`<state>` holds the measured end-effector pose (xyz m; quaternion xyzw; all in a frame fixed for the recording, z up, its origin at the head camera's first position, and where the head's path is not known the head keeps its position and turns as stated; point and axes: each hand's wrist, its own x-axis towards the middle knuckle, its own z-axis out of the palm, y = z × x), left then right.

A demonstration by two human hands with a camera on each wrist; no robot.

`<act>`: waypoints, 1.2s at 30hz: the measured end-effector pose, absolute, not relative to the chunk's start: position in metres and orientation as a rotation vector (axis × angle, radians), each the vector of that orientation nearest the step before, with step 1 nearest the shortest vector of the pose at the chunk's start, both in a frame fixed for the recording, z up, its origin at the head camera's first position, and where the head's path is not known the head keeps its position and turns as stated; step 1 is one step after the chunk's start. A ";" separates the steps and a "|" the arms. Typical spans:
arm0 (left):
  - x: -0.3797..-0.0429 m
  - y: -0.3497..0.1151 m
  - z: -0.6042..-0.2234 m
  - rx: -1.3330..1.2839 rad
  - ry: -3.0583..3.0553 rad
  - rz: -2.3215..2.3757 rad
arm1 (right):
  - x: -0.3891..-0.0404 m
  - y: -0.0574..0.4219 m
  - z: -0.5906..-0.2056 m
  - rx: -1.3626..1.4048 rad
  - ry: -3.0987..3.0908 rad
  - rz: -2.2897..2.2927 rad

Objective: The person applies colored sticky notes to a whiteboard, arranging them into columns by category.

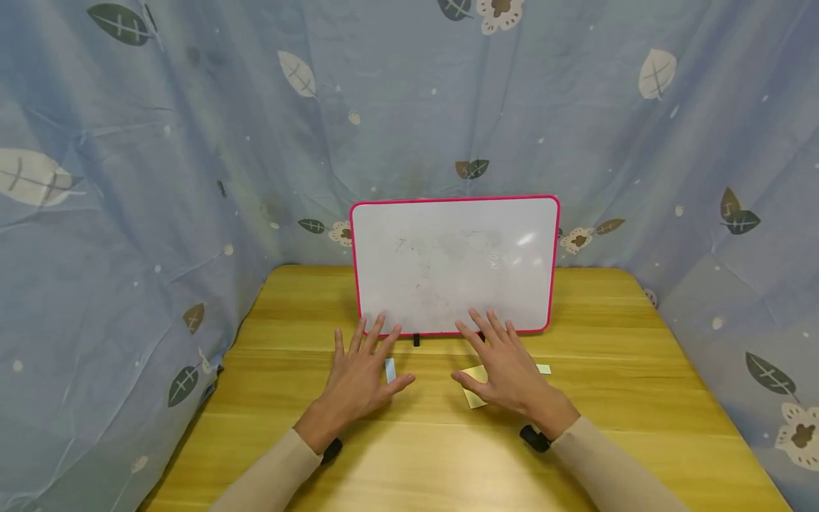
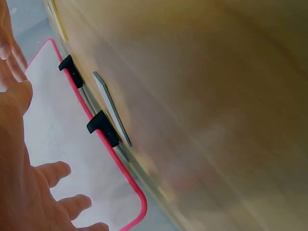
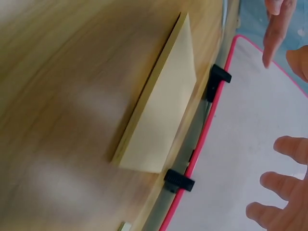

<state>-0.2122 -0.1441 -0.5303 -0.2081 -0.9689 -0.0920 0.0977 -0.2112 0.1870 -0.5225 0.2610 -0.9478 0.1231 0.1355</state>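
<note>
Both hands hang over the table with fingers spread, holding nothing. My left hand (image 1: 360, 380) is beside a thin light-blue strip (image 1: 390, 370), which lies just right of its palm; in the left wrist view the strip (image 2: 111, 108) looks flat and narrow. Under the thumb side of my right hand (image 1: 512, 377) lies a pale yellow pad of sticky notes (image 3: 159, 106), partly covered by the hand in the head view. A small pale green strip (image 1: 544, 369) shows on that hand's far side. Beyond the fingertips stands a whiteboard (image 1: 454, 263) with a pink frame.
Black feet (image 2: 103, 127) clip the whiteboard's lower edge and hold it upright, tilted slightly back. A wooden table (image 1: 422, 455) spreads beneath everything. Blue curtains (image 1: 409, 92) with leaf prints enclose its back and sides. Grey smudges mark the board's face.
</note>
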 end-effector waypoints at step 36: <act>-0.214 -0.179 -0.534 -0.779 -2.970 -0.316 | -0.222 0.121 -0.525 1.242 -2.786 0.464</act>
